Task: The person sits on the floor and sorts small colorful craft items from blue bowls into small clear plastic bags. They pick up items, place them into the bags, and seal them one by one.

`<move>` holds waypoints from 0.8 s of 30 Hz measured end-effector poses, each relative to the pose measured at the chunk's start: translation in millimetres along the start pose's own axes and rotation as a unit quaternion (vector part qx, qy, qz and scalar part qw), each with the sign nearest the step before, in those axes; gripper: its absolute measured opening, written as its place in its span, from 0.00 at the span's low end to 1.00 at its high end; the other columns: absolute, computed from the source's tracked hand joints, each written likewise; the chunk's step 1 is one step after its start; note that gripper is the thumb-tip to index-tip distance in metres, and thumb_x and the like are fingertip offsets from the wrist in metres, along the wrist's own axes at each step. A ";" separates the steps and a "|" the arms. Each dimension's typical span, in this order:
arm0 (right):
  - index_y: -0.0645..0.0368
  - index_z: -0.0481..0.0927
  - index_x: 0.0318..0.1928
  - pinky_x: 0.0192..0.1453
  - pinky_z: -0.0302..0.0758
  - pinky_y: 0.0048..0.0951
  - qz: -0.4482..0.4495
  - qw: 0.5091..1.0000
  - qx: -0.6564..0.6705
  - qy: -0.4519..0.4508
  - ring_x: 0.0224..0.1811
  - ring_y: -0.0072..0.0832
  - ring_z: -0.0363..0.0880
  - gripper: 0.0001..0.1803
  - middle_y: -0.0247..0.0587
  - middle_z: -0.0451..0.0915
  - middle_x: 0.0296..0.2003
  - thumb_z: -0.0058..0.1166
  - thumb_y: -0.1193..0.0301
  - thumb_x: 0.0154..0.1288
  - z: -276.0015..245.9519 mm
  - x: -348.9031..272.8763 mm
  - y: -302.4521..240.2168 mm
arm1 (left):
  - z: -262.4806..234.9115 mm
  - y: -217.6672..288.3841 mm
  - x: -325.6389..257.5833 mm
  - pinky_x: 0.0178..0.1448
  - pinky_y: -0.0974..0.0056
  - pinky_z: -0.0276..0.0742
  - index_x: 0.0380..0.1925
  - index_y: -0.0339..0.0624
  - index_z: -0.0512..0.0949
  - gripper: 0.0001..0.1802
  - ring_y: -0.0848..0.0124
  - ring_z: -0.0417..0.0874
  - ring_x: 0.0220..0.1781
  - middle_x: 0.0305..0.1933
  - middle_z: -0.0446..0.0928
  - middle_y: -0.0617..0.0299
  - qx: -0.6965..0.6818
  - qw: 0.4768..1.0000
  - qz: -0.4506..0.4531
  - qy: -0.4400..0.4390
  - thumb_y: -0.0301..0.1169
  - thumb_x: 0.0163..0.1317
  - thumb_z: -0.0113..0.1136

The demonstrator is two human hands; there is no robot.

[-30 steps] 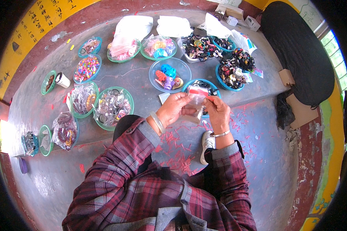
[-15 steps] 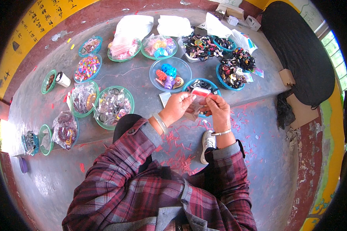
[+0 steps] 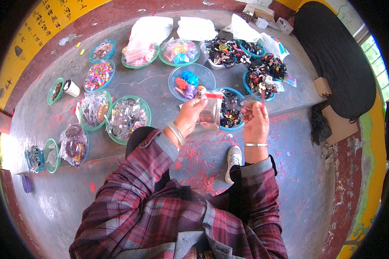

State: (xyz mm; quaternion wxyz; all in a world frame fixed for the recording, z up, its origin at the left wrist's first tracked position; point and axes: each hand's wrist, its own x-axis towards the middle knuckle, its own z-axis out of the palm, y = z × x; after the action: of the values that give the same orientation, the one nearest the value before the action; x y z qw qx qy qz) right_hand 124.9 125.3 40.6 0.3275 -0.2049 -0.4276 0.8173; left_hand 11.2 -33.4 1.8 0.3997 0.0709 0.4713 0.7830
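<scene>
My left hand [image 3: 188,116] is closed on the left edge of a small clear plastic bag [image 3: 211,113] with a red band along its top. Apart from the bag, to its right, my right hand [image 3: 256,121] is raised with its fingers pinched. A thin red strip [image 3: 263,97] sticks up from those fingertips. Just behind and between the hands stands a blue basin [image 3: 242,96] of dark hair ties and small colourful pieces, partly covered by the bag. A larger clear-blue basin [image 3: 172,82] behind my left hand holds blue, red and purple bundles.
Red strips [image 3: 206,181] litter the floor around my shoe [image 3: 234,163]. Green basins [image 3: 149,113] of bagged accessories stand on the ledge to the left. Hair ties fill a white tub [image 3: 215,64] at the back. White sacks [image 3: 151,28] lie behind; a black cover [image 3: 337,56] is at right.
My hands have moved apart. My right hand has gone right with a red strip sticking up from it, while my left keeps the bag, now more fully in view.
</scene>
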 end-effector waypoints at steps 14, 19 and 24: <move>0.56 0.74 0.35 0.28 0.70 0.20 0.072 0.997 0.006 -0.008 0.27 0.26 0.78 0.04 0.41 0.79 0.30 0.49 0.70 0.63 -5.9 -0.4 -0.2 | -112.0 -102.9 63.6 0.34 0.62 0.76 0.39 0.36 0.70 0.12 0.67 0.76 0.34 0.37 0.73 0.59 0.038 0.974 -0.020 0.222 0.33 0.62 0.44; 0.58 0.73 0.35 0.28 0.69 0.20 0.075 0.997 0.007 -0.019 0.27 0.27 0.78 0.05 0.40 0.79 0.29 0.47 0.70 0.64 -6.4 0.0 -2.4 | -144.7 -136.5 71.2 0.32 0.63 0.75 0.38 0.35 0.71 0.11 0.67 0.75 0.33 0.34 0.73 0.57 0.099 0.953 0.005 0.288 0.31 0.59 0.46; 0.58 0.73 0.35 0.28 0.68 0.20 0.090 0.996 -0.003 -0.025 0.27 0.26 0.78 0.05 0.40 0.79 0.29 0.47 0.70 0.63 -7.0 -1.3 -4.7 | -136.4 -126.4 82.1 0.31 0.65 0.75 0.38 0.30 0.71 0.14 0.67 0.78 0.34 0.35 0.75 0.53 0.126 0.955 -0.006 0.269 0.31 0.58 0.47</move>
State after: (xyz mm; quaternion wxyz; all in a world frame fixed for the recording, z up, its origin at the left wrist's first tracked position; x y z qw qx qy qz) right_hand 131.8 130.3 40.8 0.2414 -0.2231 -0.4182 0.8468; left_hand -39.7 -39.6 -195.0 0.2501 -0.0951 0.6569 0.7049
